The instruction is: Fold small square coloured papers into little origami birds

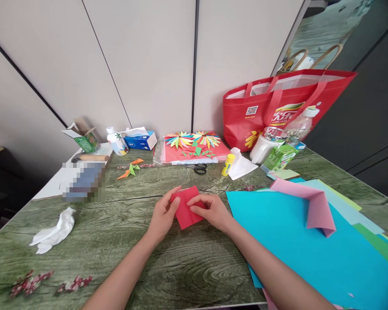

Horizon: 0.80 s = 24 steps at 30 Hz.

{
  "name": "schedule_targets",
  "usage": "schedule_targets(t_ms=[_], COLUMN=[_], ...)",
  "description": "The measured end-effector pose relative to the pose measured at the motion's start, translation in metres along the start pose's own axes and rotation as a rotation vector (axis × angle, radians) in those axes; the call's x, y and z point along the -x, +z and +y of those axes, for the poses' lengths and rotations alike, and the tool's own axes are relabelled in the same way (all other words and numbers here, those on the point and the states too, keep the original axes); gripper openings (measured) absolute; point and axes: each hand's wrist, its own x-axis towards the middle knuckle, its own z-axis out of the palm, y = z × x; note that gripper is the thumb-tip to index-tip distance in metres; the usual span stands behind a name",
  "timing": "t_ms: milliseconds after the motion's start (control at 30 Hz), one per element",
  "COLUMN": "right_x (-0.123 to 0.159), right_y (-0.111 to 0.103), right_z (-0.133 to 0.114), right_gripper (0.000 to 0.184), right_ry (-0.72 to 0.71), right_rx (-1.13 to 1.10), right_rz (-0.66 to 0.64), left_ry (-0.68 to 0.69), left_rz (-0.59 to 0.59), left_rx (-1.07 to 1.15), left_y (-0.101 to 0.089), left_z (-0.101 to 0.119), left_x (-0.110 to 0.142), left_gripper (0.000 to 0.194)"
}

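A small red sheet of paper, with a crease showing on it, is held between my two hands just above the table's middle. My left hand grips its left edge, thumb on top and fingers behind. On the right side, my right hand is closed, thumb and forefinger brought together at the paper's surface. Beyond the hands lie black-handled scissors and a yellow glue stick standing upright. Folded orange and green paper pieces rest farther left.
Large coloured sheets, a blue one on top, cover the right side, with a folded pink strip on them. At the back stand a red bag, a tissue box and a white bottle. A crumpled tissue lies left.
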Motion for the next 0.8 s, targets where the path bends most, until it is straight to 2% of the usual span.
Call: schedule_targets(t_ms=[133, 200, 300, 467, 600, 700, 800], right_x=[-0.001, -0.001, -0.001, -0.001, -0.001, 0.000, 0.000], right_y=[-0.002, -0.003, -0.004, -0.002, -0.001, -0.001, -0.002], right_z=[0.003, 0.003, 0.003, 0.007, 0.009, 0.007, 0.005], right_gripper=[0.012, 0.011, 0.016, 0.014, 0.019, 0.021, 0.021], right_ry=[0.043, 0.062, 0.081, 0.144, 0.159, 0.156, 0.147], right_rx=[0.014, 0.015, 0.020, -0.009, -0.068, -0.099, -0.108], right_rz=[0.132, 0.187, 0.204, 0.254, 0.244, 0.202, 0.171], left_ry=[0.050, 0.030, 0.046, 0.174, 0.182, 0.145, 0.105], left_rz=[0.007, -0.035, -0.078, -0.111, -0.145, -0.147, -0.140], left_rx=[-0.038, -0.028, -0.042, -0.139, -0.277, -0.286, -0.270], left_y=[0.003, 0.004, 0.005, 0.005, 0.002, 0.000, 0.000], left_z=[0.004, 0.004, 0.000, -0.004, -0.007, -0.008, -0.005], left_x=[0.005, 0.007, 0.008, 0.009, 0.008, 0.005, 0.003], left_gripper=[0.046, 0.043, 0.037, 0.033, 0.029, 0.029, 0.022])
